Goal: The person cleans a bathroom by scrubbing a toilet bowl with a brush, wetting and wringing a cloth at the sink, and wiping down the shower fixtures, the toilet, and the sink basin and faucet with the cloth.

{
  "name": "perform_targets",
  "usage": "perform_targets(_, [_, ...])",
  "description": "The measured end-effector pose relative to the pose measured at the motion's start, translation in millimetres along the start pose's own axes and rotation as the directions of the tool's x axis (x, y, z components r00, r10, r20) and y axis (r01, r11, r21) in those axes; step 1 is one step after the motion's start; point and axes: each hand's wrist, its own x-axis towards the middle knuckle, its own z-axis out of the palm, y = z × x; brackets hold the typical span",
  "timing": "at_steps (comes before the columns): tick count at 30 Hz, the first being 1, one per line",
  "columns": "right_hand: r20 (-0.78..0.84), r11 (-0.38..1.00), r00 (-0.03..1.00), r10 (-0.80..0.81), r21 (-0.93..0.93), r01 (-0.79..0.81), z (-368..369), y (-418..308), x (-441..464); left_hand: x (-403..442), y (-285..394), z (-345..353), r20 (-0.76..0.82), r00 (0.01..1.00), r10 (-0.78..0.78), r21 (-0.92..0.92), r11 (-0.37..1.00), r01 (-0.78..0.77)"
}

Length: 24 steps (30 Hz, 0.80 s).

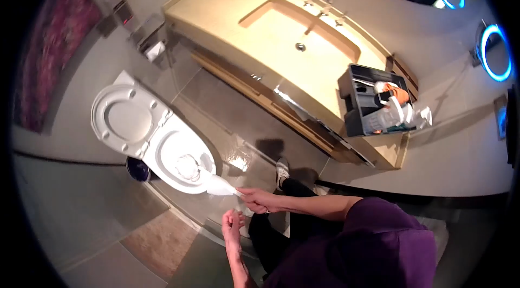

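My right hand grips the narrow end of a white tapered object, like a toilet brush or a slim bottle; its exact kind is unclear. The object's far end reaches over the front rim into the toilet bowl, where bright glare hides detail. Both the toilet seat and the lid are raised. Just below the right hand, my left hand hangs in the air with its fingers loosely bent, and I see nothing in it.
A dark caddy with bottles and cloths stands on the right end of the beige sink counter. A toilet paper holder is on the wall. Beside the toilet stands a dark bin. A glass panel is at the left.
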Motion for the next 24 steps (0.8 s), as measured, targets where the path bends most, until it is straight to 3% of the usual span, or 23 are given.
perform_targets(2, [0.02,0.998,1.0,-0.01,0.069,0.009,2,-29,-43,-5,59,51,0.07,0.996,0.056,-0.013,0.998,-0.055])
perform_targets(4, [0.178,0.981,0.964,-0.196,0.033,0.193,3,-56,-97,1,98,100,0.152,0.984,0.088,-0.022,0.996,-0.086])
perform_targets(6, [0.066,0.964,0.962,-0.265,0.033,0.264,6,-91,-160,12,124,146,0.338,0.912,0.23,0.085,0.958,-0.273])
perform_targets(8, [-0.049,0.905,0.906,-0.42,-0.105,0.413,-3,-117,-218,22,152,190,0.537,0.822,0.188,0.17,0.931,-0.324])
perform_targets(9, [-0.081,0.86,0.858,-0.507,-0.119,0.497,-6,-129,-248,26,165,216,0.672,0.722,0.167,0.078,0.953,-0.294])
perform_targets(10, [-0.109,0.808,0.802,-0.587,-0.137,0.572,-11,-138,-277,33,175,241,0.69,0.706,0.16,0.093,0.948,-0.305])
perform_targets(12, [-0.151,0.663,0.646,-0.748,-0.222,0.715,-15,-152,-340,47,197,293,0.828,0.56,0.033,0.257,0.865,-0.432])
perform_targets(14, [-0.305,0.555,0.472,-0.827,-0.313,0.77,-9,-158,-392,60,210,362,0.823,0.531,0.203,0.276,0.674,-0.685])
perform_targets(16, [-0.332,0.391,0.259,-0.907,-0.43,0.814,-23,-153,-423,52,232,453,0.817,0.523,0.242,0.256,0.662,-0.705])
perform_targets(17, [-0.422,0.404,0.207,-0.883,-0.456,0.793,-27,-147,-440,55,231,496,0.892,0.329,0.311,0.1,0.573,-0.813])
perform_targets(18, [-0.465,0.341,0.058,-0.883,-0.553,0.76,-35,-143,-448,55,228,537,0.927,0.119,0.357,-0.068,0.471,-0.88])
perform_targets(20, [-0.533,0.318,-0.158,-0.831,-0.689,0.651,-43,-143,-466,43,215,607,0.908,-0.264,0.324,-0.298,0.06,-0.953])
perform_targets(22, [-0.618,0.375,-0.224,-0.753,-0.683,0.626,-54,-133,-483,39,190,653,0.944,-0.324,0.06,-0.318,-0.081,-0.944])
perform_targets(24, [-0.691,0.439,-0.252,-0.677,-0.654,0.616,-61,-122,-494,34,156,679,0.966,-0.163,-0.201,-0.237,-0.434,-0.869])
